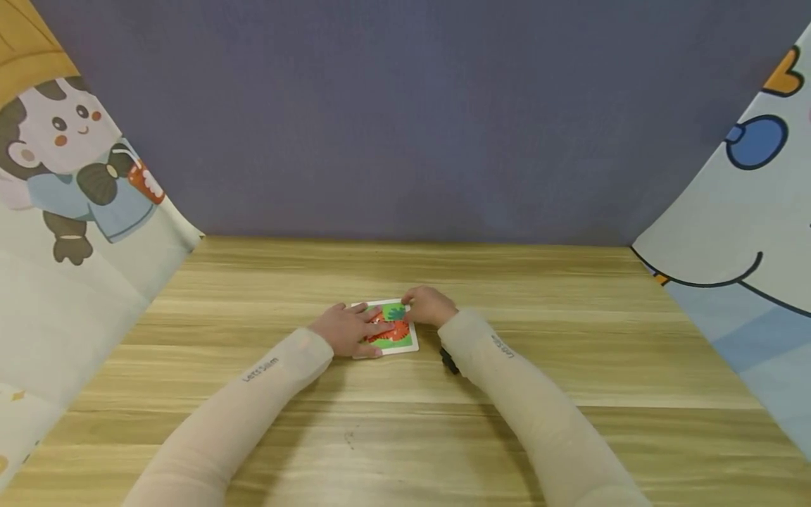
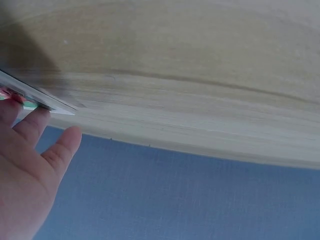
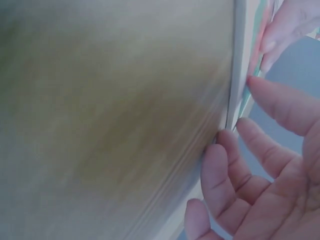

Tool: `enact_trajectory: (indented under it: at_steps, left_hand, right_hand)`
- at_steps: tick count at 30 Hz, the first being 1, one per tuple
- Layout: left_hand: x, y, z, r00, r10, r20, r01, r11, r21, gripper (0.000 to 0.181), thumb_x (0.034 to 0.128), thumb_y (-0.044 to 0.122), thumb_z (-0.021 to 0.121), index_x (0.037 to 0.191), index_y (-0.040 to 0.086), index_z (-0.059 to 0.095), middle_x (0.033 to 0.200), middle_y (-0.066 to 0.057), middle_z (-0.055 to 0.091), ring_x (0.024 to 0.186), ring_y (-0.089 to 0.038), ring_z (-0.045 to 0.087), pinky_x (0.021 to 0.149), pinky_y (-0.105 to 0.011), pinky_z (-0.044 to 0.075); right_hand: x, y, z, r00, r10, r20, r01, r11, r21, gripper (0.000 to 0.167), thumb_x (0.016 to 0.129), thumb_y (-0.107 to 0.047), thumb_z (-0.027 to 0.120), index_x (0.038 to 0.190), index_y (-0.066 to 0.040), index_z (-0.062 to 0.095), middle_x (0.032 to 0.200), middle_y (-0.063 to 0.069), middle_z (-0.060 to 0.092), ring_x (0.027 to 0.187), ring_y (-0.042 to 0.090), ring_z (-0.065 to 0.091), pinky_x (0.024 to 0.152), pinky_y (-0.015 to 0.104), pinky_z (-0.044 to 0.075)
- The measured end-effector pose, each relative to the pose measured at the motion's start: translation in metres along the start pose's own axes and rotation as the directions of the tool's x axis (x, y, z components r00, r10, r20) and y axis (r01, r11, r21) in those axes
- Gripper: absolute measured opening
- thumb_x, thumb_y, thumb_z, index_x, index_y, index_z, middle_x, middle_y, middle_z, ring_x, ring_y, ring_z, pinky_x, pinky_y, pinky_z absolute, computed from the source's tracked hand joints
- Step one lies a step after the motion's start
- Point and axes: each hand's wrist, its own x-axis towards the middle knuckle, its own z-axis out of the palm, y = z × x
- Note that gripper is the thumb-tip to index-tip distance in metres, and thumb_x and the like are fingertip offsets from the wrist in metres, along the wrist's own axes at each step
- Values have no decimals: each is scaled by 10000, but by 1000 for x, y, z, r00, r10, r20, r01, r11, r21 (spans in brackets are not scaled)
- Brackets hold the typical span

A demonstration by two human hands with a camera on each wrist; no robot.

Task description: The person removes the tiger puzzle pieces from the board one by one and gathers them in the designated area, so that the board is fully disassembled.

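We spread the left hand [image 1: 345,329] with fingers extended, resting without a grip on the left half of a flat, near-square, white-bordered card with red-and-green print [image 1: 404,343]. We pinch its upper-right corner with the curled right hand [image 1: 432,307]. The card lies just below frame centre, between both touching hands; we read no clear long axis. Beneath is the pale wood-grain tabletop [image 1: 545,345].

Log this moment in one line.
left hand: spread on white-edged red-green squarish card | right hand: curled at card's corner | surface: wood-grain table
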Motion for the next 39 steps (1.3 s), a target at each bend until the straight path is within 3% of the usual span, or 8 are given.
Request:
enact_trajectory:
  at_steps: [5, 8, 12, 25, 39]
  left_hand:
    - [-1, 2, 1, 1000, -6, -12, 6, 1000, 27, 627, 933, 614, 427, 1495, 354, 332, 1562, -37, 268, 1390, -312, 312, 1061, -545, 327]
    - [-2, 2, 0, 1000, -11, -10, 12, 999, 49, 627, 934, 620, 412, 1498, 361, 323, 1561, -29, 270, 1390, -304, 313, 1056, -540, 337]
    - [-2, 1, 0, 1000, -21, -2, 21, 995, 93, 631, 933, 640, 379, 1502, 378, 301, 1561, -11, 268, 1391, -283, 317, 1045, -526, 358]
    - [-5, 3, 1, 1000, -11, -27, 13, 997, 70, 636, 920, 638, 409, 1493, 374, 327, 1549, -12, 298, 1371, -288, 353, 1024, -541, 376]
    - [-6, 2, 2, 1000, -2, -23, 3, 999, 40, 636, 920, 636, 408, 1493, 370, 329, 1555, -26, 280, 1381, -305, 332, 1028, -556, 364]
  right_hand:
    - [10, 3, 6, 1000, 4, -12, -4, 999, -52, 374, 816, -149, 717, 1181, -76, 674, 1217, 51, 640, 1092, 231, 585, 898, 381, 481]
    - [3, -5, 2, 999, 36, -5, -36, 998, -49, 388, 831, -136, 706, 1212, -76, 660, 1248, 53, 627, 1126, 240, 573, 933, 398, 467]
    - [-2, -9, 1, 1000, 16, -12, -17, 999, -45, 392, 838, -118, 693, 1223, -58, 650, 1253, 65, 626, 1141, 249, 568, 960, 392, 454]
    - [3, -5, 4, 999, 43, -23, -38, 985, 166, 314, 855, -10, 638, 1167, 21, 657, 1200, 138, 632, 1087, 272, 576, 905, 361, 487]
    - [4, 3, 1, 998, 2, -56, 11, 972, 233, 294, 805, 41, 611, 1088, 26, 690, 1111, 135, 661, 991, 250, 588, 830, 333, 504]
